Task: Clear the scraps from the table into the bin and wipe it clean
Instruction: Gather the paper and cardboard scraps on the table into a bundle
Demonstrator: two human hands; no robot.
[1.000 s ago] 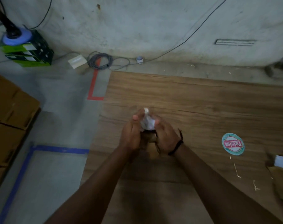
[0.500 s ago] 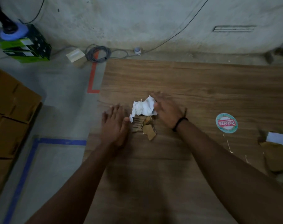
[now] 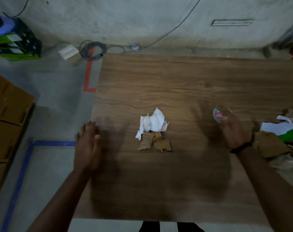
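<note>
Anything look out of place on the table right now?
Yes: crumpled white paper and torn cardboard bits sit mid-table, a round sticker lies by the right hand, and more scraps litter the right edge.

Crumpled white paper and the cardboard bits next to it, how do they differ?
The crumpled white paper is bright white and bunched into a raised wad; the cardboard bits are brown and lie mostly flat. The paper is one piece, the cardboard several, one of them ribbed. The paper sits on the far side of the pile, the cardboard nearer the person. Both rest together on the table, touched by neither hand.
</note>
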